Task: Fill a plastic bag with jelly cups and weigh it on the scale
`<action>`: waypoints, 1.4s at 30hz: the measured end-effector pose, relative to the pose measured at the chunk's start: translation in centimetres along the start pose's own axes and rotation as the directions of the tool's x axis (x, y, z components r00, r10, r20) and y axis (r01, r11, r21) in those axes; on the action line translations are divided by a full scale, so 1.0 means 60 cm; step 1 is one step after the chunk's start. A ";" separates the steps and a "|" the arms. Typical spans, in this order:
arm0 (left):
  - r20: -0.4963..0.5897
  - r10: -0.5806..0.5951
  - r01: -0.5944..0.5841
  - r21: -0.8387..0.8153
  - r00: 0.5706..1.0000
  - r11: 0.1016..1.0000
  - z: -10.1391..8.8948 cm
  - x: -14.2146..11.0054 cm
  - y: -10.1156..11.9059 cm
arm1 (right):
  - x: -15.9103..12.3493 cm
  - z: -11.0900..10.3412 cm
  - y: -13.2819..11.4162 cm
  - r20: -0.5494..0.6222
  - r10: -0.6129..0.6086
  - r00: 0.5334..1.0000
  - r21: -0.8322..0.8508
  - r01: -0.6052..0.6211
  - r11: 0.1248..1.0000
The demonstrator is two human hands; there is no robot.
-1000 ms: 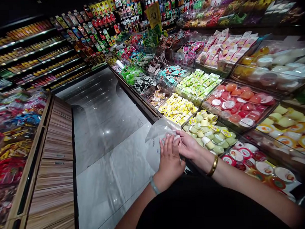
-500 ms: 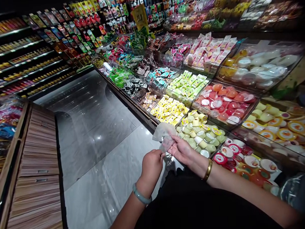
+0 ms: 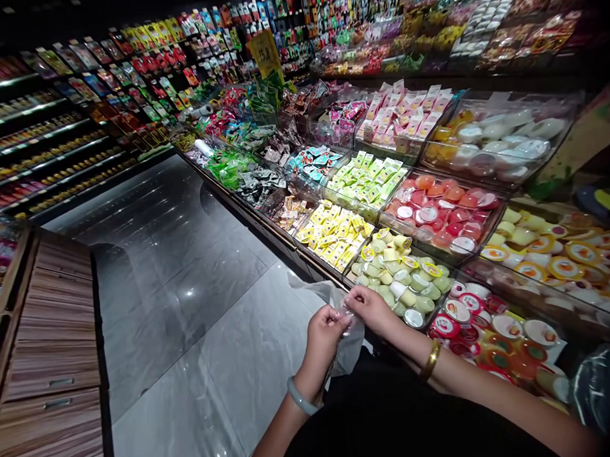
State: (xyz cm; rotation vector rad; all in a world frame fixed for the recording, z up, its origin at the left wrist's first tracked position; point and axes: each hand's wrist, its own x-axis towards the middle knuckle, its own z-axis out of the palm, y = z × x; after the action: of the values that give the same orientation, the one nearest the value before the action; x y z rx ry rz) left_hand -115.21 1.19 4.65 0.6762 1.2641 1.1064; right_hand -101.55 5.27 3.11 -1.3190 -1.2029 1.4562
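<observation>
Clear plastic bag: spread wider and lower than half a second ago; the left hand has come in closer to the right hand.
Black clothing: nearest, cut off by the bottom edge; forearms extend out on either side of it.
Left hand: thumb and fingers pinched together on the bag film; grey-green bangle at the wrist.
Right hand: fingertips also pinched on the film, just beside the left fingertips; gold bangle at the wrist.
Bag position: between and below both hands, above the floor; partly hidden by the left hand. Transparent film makes its mouth hard to make out.
Near right display: red-lidded cups, cut into by the right forearm; pale green cups just beyond the right hand.
Left cabinet: wood-grained, cut off by the left edge.
Mid display: yellow packets, then green packets, with pink packets farther.
Far: yellow sign, its smaller print unreadable; wall shelves at far left, labels too small to read.
</observation>
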 end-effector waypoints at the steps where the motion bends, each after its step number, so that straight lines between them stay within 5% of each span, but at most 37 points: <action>1: 0.000 -0.022 0.022 -0.090 1.000 0.996 -0.007 0.003 0.004 | 0.004 -0.013 0.004 -0.050 -0.018 0.999 -0.021 0.017 1.000; 7: -0.072 -0.109 0.055 -0.526 0.991 0.848 -0.101 0.031 0.057 | 0.020 -0.115 0.070 -0.297 0.151 0.943 0.077 -0.134 0.988; 10: 0.008 -0.175 0.144 -0.607 0.984 0.781 -0.128 0.030 0.081 | 0.018 -0.149 0.101 -0.315 0.202 0.927 0.064 -0.192 0.979; 13: 0.126 -0.214 0.246 -0.606 0.969 0.756 -0.118 0.017 0.094 | -0.001 -0.156 0.091 -0.358 0.050 0.932 -0.231 -0.140 0.963; 16: 0.177 -0.159 0.227 -0.485 0.971 0.844 -0.083 -0.003 0.102 | -0.041 -0.137 0.033 -0.376 -0.367 0.851 -0.609 0.072 0.790; 17: 0.179 -0.150 0.214 -0.425 0.972 0.879 -0.069 -0.010 0.103 | -0.056 -0.125 0.009 -0.305 -0.521 0.797 -0.695 0.188 0.694; 19: 0.178 -0.165 0.218 -0.336 0.970 0.916 -0.041 -0.021 0.104 | -0.080 -0.092 -0.034 0.021 -0.681 0.732 -0.720 0.484 0.498; 21: 0.204 -0.200 0.258 -0.318 0.958 0.912 -0.017 -0.029 0.103 | -0.087 -0.057 -0.057 0.387 -0.581 0.716 -0.611 0.671 0.420; 22: 0.222 -0.217 0.281 -0.318 0.951 0.905 -0.008 -0.030 0.102 | -0.082 -0.042 -0.058 0.477 -0.482 0.735 -0.590 0.674 0.444; 25: 0.272 -0.282 0.355 -0.274 0.920 0.894 0.003 -0.030 0.096 | -0.049 -0.021 -0.033 0.445 -0.219 0.868 -0.696 0.490 0.526; 28: 0.342 -0.378 0.449 -0.158 0.860 0.879 -0.009 -0.028 0.089 | -0.016 -0.035 0.005 0.283 -0.049 0.958 -0.838 0.272 0.473; 33: 0.480 -0.536 0.574 0.080 0.694 0.815 -0.050 -0.021 0.072 | -0.008 -0.080 0.024 -0.111 0.091 0.990 -0.963 -0.130 0.235; 35: 0.454 -0.527 0.570 0.052 0.718 0.820 -0.060 -0.013 0.065 | -0.023 -0.084 0.011 -0.164 0.075 0.984 -0.953 -0.177 0.247; 37: 0.374 -0.477 0.535 -0.063 0.795 0.842 -0.063 -0.003 0.059 | -0.043 -0.075 -0.008 -0.083 -0.010 0.997 -0.937 -0.075 0.340; 39: 0.297 -0.443 0.504 -0.175 0.846 0.846 -0.058 0.007 0.056 | -0.061 -0.053 -0.026 0.131 -0.176 0.976 -0.890 0.194 0.412; 42: 0.305 -0.453 0.533 -0.277 0.838 0.799 -0.041 0.018 0.058 | -0.068 -0.017 -0.034 0.465 -0.373 0.803 -0.705 0.590 0.393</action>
State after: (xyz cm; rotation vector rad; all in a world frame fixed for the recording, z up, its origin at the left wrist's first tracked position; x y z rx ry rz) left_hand -118.60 3.04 6.74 0.1633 0.9345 0.7582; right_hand -100.13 1.87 6.01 -1.1613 -2.4092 0.5478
